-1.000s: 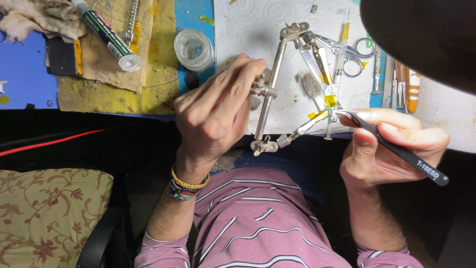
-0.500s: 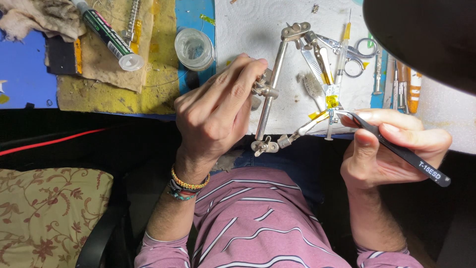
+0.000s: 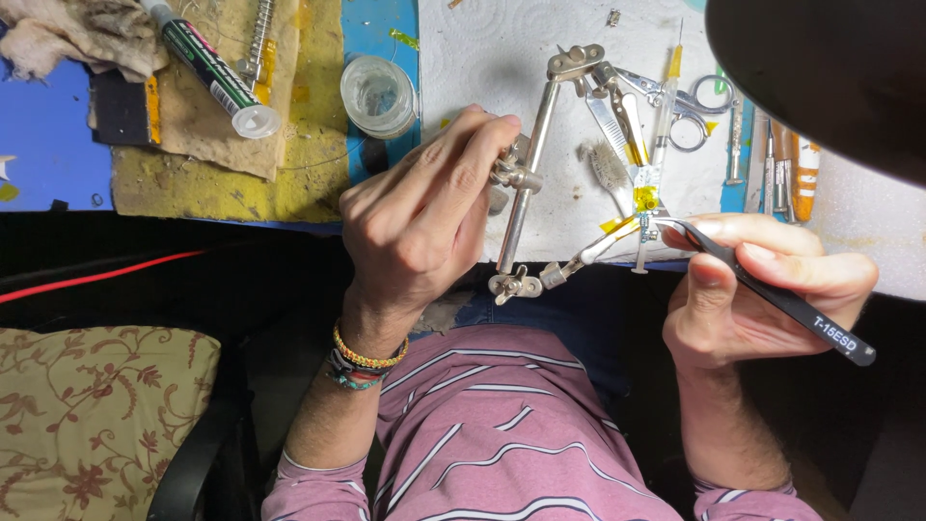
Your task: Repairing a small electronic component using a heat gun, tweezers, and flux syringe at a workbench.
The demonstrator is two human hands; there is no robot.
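Observation:
My left hand (image 3: 424,217) grips the metal bar of a helping-hands clamp stand (image 3: 529,183) at its middle joint, fingers wrapped around the knob. The stand's two clip arms hold a small part wrapped in yellow tape (image 3: 644,199) between them. My right hand (image 3: 762,285) holds black tweezers (image 3: 772,294), their tips touching the small part just below the yellow tape. A white paper towel (image 3: 502,48) lies under the stand.
A clear round jar (image 3: 378,95), a green-labelled tube (image 3: 212,69) and a spring (image 3: 258,39) lie on a stained yellow cloth (image 3: 231,164). Scissors (image 3: 687,111) and several hand tools (image 3: 781,164) lie at the right. A dark lamp shade (image 3: 830,68) covers the top right corner.
Both hands stay nearly still. The tweezers' tips have shifted very slightly at the taped part.

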